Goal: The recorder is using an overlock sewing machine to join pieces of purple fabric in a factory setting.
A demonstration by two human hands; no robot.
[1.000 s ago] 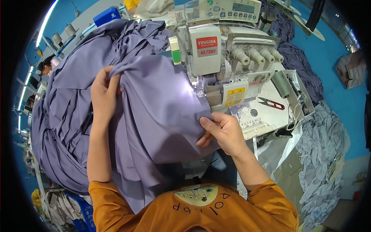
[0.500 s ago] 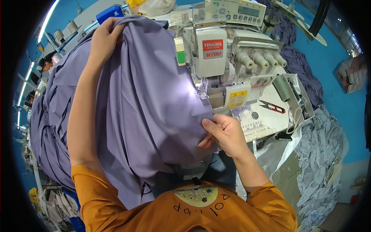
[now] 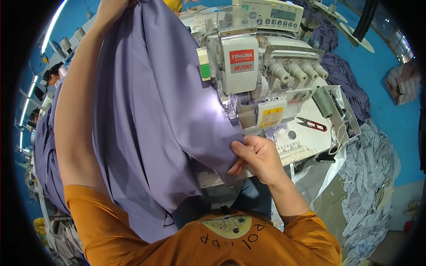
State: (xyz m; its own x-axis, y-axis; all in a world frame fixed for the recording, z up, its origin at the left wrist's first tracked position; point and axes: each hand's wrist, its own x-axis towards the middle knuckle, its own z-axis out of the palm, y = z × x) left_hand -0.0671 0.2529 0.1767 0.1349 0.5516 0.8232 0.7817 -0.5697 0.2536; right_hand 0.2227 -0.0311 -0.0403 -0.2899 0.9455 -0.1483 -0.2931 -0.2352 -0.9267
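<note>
A large piece of purple-grey fabric point(image 3: 155, 102) hangs in folds from my raised left hand point(image 3: 116, 8), which is closed on its upper part at the top of the picture; the fingertips there are partly cut off. My right hand point(image 3: 259, 157) pinches the fabric's right edge between thumb and fingers, at the front of a white overlock sewing machine point(image 3: 242, 80). Beside the lit needle area point(image 3: 228, 108), the same edge runs along the machine. Whether the fabric lies under the presser foot cannot be made out.
Red-handled thread snips point(image 3: 314, 125) lie on the machine bed, near a grey-green thread cone point(image 3: 324, 101) and a small open box point(image 3: 348, 111). A control panel point(image 3: 275, 17) tops the machine. Heaped light-grey fabric point(image 3: 368, 186) lies at right. A person point(image 3: 54, 73) sits at far left.
My left hand has moved up and away, pulling the fabric higher and straighter. The fabric's lower edge has shifted left, baring the table's front edge. My right hand has stayed nearly in place.
</note>
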